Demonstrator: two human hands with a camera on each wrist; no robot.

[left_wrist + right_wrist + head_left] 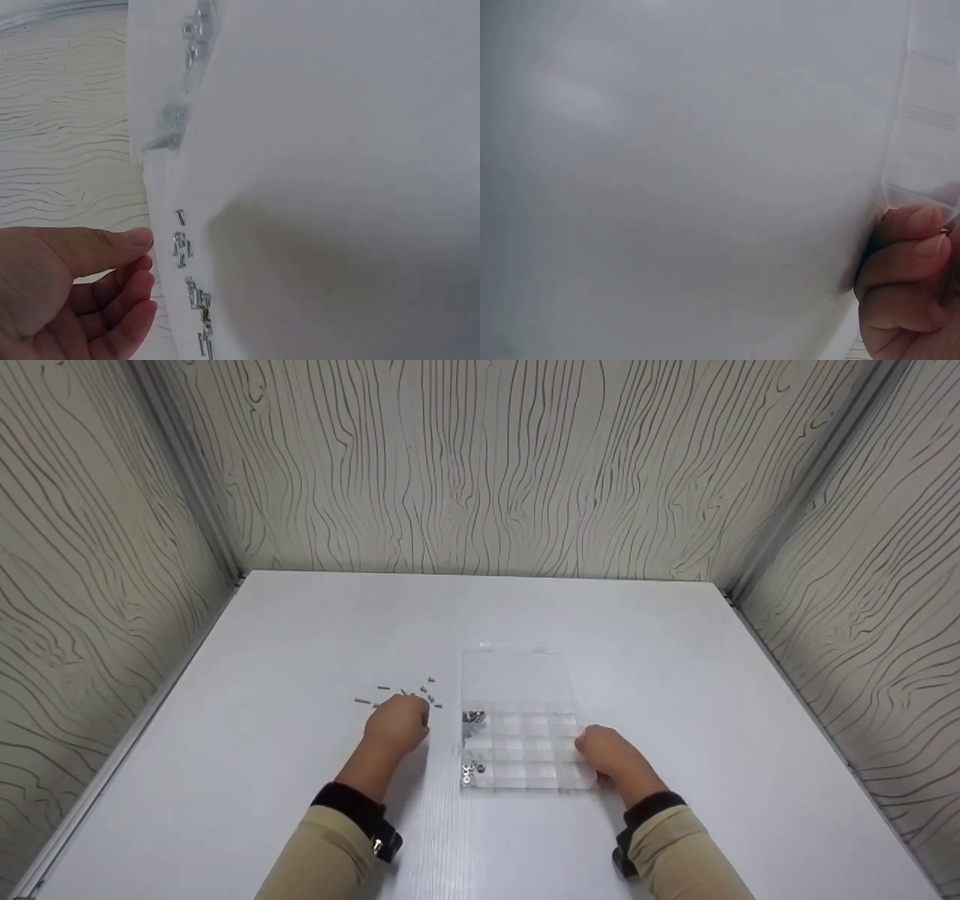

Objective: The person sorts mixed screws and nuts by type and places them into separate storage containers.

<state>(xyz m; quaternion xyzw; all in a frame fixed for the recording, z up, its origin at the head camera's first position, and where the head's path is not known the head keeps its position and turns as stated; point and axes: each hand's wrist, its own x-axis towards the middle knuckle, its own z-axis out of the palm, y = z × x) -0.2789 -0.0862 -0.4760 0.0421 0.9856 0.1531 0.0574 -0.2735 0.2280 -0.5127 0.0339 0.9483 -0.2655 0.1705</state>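
Note:
A clear plastic compartment box (525, 750) lies on the table with its transparent lid (514, 679) folded back away from me. Its leftmost compartments hold small metal hardware, with nuts (469, 771) in the near one. My right hand (616, 754) grips the box's right edge, fingers (904, 262) curled at its corner. Left of the box, my left hand (397, 725) is over a scatter of small screws (424, 688). In the left wrist view its thumb (124, 244) and index finger come together; I cannot tell whether a screw is between them.
The white table (300, 622) carries the box and loose screws near its middle. Wood-grain patterned panels (480, 465) stand at the back and both sides. More screws (202, 341) lie in a loose line in the left wrist view.

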